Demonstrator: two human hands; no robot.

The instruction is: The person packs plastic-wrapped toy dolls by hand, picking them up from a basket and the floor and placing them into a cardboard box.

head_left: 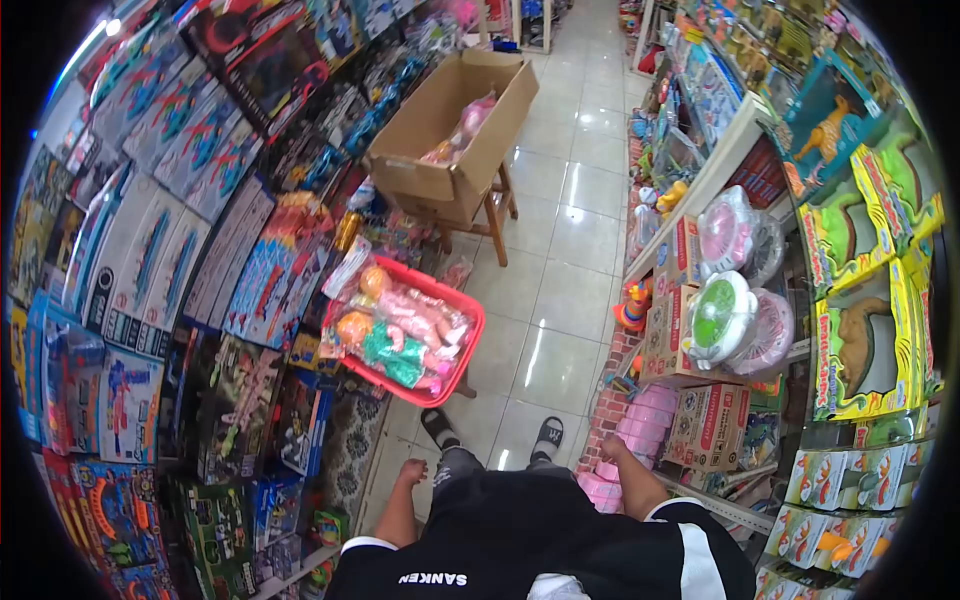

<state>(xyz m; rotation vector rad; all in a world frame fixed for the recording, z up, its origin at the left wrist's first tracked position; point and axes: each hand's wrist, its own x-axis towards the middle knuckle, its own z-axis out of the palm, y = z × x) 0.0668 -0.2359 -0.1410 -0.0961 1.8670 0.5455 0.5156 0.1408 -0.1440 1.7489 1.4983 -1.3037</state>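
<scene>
Your left hand (412, 471) hangs low beside your thigh, forearm angled down, grip loosely part-open, nothing seen in it. Your right hand (611, 450) is out to your right, elbow bent, near the pink packs (650, 418); fingers too small to read, can't tell its grip. Red basket (477, 332) of wrapped dolls (405, 325) sits ahead-left, its support mostly hidden. Glare blurs the wrapping.

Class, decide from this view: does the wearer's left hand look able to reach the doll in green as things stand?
Probably yes: the left hand looks empty, the red basket is open-topped, and nothing solid seems to cover the doll in green; a forward lean may be needed.
</scene>
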